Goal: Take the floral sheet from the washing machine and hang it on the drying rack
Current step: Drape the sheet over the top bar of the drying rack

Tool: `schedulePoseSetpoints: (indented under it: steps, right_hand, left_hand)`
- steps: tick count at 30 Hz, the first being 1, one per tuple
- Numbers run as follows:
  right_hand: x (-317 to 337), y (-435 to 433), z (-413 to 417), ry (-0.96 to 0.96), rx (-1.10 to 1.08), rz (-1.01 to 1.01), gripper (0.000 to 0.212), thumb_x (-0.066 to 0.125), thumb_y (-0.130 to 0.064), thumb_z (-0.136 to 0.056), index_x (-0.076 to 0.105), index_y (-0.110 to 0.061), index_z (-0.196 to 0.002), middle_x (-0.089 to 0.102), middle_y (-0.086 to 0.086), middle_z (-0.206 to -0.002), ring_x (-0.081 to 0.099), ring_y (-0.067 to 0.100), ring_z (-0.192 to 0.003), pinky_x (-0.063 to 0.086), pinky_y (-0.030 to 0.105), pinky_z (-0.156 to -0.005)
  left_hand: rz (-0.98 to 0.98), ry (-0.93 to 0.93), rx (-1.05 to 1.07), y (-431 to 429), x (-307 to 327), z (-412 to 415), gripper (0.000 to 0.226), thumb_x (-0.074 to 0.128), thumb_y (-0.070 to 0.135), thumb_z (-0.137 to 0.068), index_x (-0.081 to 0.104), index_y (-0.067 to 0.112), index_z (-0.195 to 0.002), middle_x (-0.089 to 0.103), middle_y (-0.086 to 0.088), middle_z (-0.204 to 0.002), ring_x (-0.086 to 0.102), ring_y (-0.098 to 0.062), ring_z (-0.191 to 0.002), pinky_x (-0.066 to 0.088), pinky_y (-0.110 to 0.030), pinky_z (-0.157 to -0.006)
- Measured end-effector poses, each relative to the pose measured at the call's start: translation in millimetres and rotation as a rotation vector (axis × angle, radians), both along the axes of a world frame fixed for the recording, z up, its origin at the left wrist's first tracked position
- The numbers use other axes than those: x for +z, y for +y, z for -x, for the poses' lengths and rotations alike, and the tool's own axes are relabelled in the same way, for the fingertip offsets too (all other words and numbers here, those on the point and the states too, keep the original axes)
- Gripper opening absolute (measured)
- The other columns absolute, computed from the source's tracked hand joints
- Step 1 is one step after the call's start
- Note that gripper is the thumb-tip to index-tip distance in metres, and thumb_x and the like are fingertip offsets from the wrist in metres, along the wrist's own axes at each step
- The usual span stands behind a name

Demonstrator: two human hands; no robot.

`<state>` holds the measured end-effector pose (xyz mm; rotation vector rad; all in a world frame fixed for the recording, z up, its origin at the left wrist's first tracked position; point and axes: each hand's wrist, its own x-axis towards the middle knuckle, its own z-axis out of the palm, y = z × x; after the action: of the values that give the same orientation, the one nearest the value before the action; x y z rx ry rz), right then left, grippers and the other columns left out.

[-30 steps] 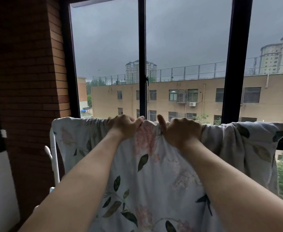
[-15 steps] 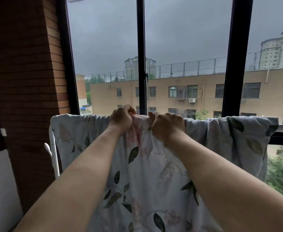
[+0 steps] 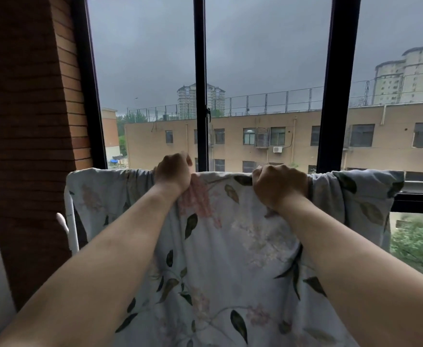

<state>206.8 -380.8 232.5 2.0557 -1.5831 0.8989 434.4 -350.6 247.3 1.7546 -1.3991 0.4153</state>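
The floral sheet, pale with pink flowers and dark leaves, hangs draped over the top bar of the drying rack in front of the window. My left hand grips its top edge left of centre. My right hand grips the top edge a little further right, fingers curled over the fabric. The cloth between the two hands is pulled flat, and it bunches in folds at both ends. Only a white leg of the drying rack shows at the left; the sheet hides the top bar.
A large window with black frames stands right behind the rack. A brick wall closes the left side, close to the rack's leg. Outside are a tan building and green trees.
My hands have moved apart along the sheet's top edge, the right one sliding right. The fabric between them has spread flatter.
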Motion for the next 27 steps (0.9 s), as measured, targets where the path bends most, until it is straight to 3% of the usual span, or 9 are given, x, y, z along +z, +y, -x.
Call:
schedulePoseSetpoints:
  steps: [3, 5, 7, 11, 16, 20, 24, 27]
  right_hand:
    - [-1, 6, -14, -0.002, 0.034, 0.008, 0.046, 0.022, -0.041, -0.101, 0.057, -0.018, -0.081, 0.068, 0.009, -0.086, 0.058, 0.025, -0.071, 0.046, 0.033, -0.071]
    - [-2, 8, -24, 0.009, 0.072, 0.024, 0.044, 0.022, -0.042, -0.101, 0.057, -0.020, -0.084, 0.068, 0.007, -0.085, 0.059, 0.025, -0.072, 0.045, 0.033, -0.071]
    - [-3, 7, -26, 0.009, 0.108, 0.032, 0.046, 0.021, -0.043, -0.102, 0.059, -0.020, -0.091, 0.069, 0.008, -0.090, 0.056, 0.026, -0.074, 0.041, 0.034, -0.071]
    - [-3, 2, -7, 0.024, 0.145, 0.014, 0.056, 0.017, -0.046, -0.104, 0.064, -0.017, -0.098, 0.070, 0.011, -0.095, 0.052, 0.025, -0.074, 0.036, 0.034, -0.070]
    - [-6, 2, 36, 0.061, 0.162, 0.072, 0.061, 0.017, -0.046, -0.105, 0.068, -0.014, -0.102, 0.071, 0.015, -0.099, 0.064, 0.032, -0.088, 0.044, 0.036, -0.077]
    - [-4, 1, 86, 0.071, 0.089, 0.023, 0.065, 0.018, -0.047, -0.105, 0.072, -0.009, -0.104, 0.070, 0.019, -0.106, 0.063, 0.034, -0.099, 0.044, 0.038, -0.088]
    - [0, 3, 148, 0.042, 0.030, 0.009, 0.060, 0.020, -0.042, -0.106, 0.070, -0.008, -0.102, 0.070, 0.021, -0.105, 0.064, 0.036, -0.098, 0.044, 0.038, -0.086]
    - [4, 0, 171, 0.098, 0.028, 0.007, 0.053, 0.018, -0.032, -0.103, 0.067, -0.012, -0.102, 0.070, 0.017, -0.102, 0.064, 0.036, -0.096, 0.040, 0.036, -0.074]
  left_hand:
    - [0.070, -0.068, -0.105, -3, -1, 35, 0.015, 0.047, 0.022, -0.098, 0.060, 0.022, -0.106, 0.071, -0.006, -0.097, 0.065, -0.028, -0.085, 0.051, -0.039, -0.080]
    - [-0.018, -0.122, -0.152, -5, -9, 58, 0.038, 0.032, 0.050, -0.100, 0.062, 0.026, -0.096, 0.070, -0.003, -0.089, 0.063, -0.026, -0.079, 0.049, -0.038, -0.079]
    - [-0.051, -0.222, -0.078, -4, -19, 68, 0.064, 0.019, 0.065, -0.097, 0.067, 0.026, -0.081, 0.070, 0.000, -0.081, 0.061, -0.024, -0.075, 0.044, -0.036, -0.080]
    - [-0.091, -0.184, -0.017, -1, -14, 59, 0.061, 0.028, 0.054, -0.100, 0.073, 0.019, -0.081, 0.072, -0.007, -0.089, 0.052, -0.024, -0.073, 0.032, -0.033, -0.074]
    - [-0.092, -0.111, -0.030, -5, -11, 62, 0.061, 0.032, 0.054, -0.100, 0.073, 0.013, -0.082, 0.072, -0.017, -0.097, 0.064, -0.034, -0.092, 0.043, -0.037, -0.081]
    - [-0.092, 0.005, -0.007, -5, -8, 69, 0.058, 0.039, 0.051, -0.100, 0.074, 0.005, -0.098, 0.069, -0.026, -0.107, 0.063, -0.041, -0.102, 0.048, -0.042, -0.092]
    - [-0.179, 0.077, 0.020, -2, 0, 72, 0.053, 0.041, 0.043, -0.103, 0.069, -0.001, -0.110, 0.065, -0.030, -0.117, 0.058, -0.044, -0.112, 0.045, -0.044, -0.099]
    - [-0.254, 0.083, 0.024, 0, 7, 90, 0.051, 0.039, 0.042, -0.104, 0.064, -0.001, -0.116, 0.062, -0.029, -0.122, 0.054, -0.043, -0.117, 0.041, -0.045, -0.100]
